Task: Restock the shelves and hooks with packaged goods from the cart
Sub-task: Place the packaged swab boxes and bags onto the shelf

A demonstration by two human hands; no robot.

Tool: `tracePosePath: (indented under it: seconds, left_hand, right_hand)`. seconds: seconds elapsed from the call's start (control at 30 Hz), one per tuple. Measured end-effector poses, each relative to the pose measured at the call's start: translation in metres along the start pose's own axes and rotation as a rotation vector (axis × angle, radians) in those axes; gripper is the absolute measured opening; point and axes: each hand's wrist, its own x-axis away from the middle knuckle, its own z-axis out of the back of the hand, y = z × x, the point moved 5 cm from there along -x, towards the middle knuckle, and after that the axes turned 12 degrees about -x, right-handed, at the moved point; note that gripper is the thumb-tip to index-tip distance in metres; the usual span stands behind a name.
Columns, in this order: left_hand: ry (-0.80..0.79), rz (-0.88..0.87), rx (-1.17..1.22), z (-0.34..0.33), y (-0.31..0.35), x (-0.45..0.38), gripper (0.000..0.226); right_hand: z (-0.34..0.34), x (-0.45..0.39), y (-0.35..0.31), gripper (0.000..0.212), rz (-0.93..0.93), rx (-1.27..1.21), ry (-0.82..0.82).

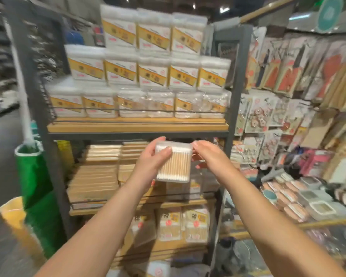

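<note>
Two hands hold up one box of cotton swabs before the shelves.

Both forearms reach forward; the left hand [151, 158] grips the clear plastic box of wooden-stick cotton swabs [173, 161] with thumb across its front, the right hand [207, 154] pinches its upper right corner, before the middle wooden shelf [140, 206], below stacked white-and-gold boxes [148, 70].

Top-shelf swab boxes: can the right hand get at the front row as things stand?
Probably not freely. The right hand pinches the clear swab box that the left hand also holds, below the top shelf. A rail crosses the front row; it would have to lift boxes over it.
</note>
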Motion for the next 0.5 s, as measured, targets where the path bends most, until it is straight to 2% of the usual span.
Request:
tracePosePath:
  seconds: [0.07,0.13,0.2,0.27,0.33,0.37,0.4,0.43,0.5]
  left_hand:
    - [0.059,-0.049,0.025,0.023,0.028,-0.003,0.061]
    - [0.1,-0.089,0.013,0.046,0.055,-0.001,0.042]
    - [0.132,-0.13,-0.015,0.067,0.078,0.001,0.015]
    - [0.16,-0.14,-0.027,0.088,0.095,0.002,0.007]
    - [0.22,-0.139,-0.051,0.11,0.105,0.002,0.019]
    - [0.263,-0.133,-0.093,0.12,0.109,0.002,0.037]
    - [0.298,-0.12,-0.168,0.129,0.112,0.003,0.057]
    - [0.327,-0.117,-0.258,0.136,0.116,0.005,0.065]
    - [0.39,-0.148,-0.398,0.144,0.123,0.012,0.054]
  right_hand:
    - [-0.022,-0.01,-0.023,0.024,0.022,-0.083,-0.096]
    - [-0.042,-0.021,-0.046,0.038,0.049,-0.097,-0.152]
    - [-0.064,-0.03,-0.066,0.047,0.063,-0.107,-0.216]
    - [-0.086,-0.038,-0.083,0.05,0.074,-0.159,-0.29]
    - [-0.109,-0.042,-0.096,0.063,0.057,-0.236,-0.338]
    - [-0.12,-0.043,-0.102,0.062,0.052,-0.254,-0.351]
    - [-0.129,-0.047,-0.106,0.054,0.06,-0.236,-0.345]
    - [-0.137,-0.049,-0.111,0.042,0.078,-0.198,-0.319]
    - [-0.148,-0.054,-0.119,0.025,0.132,-0.138,-0.229]
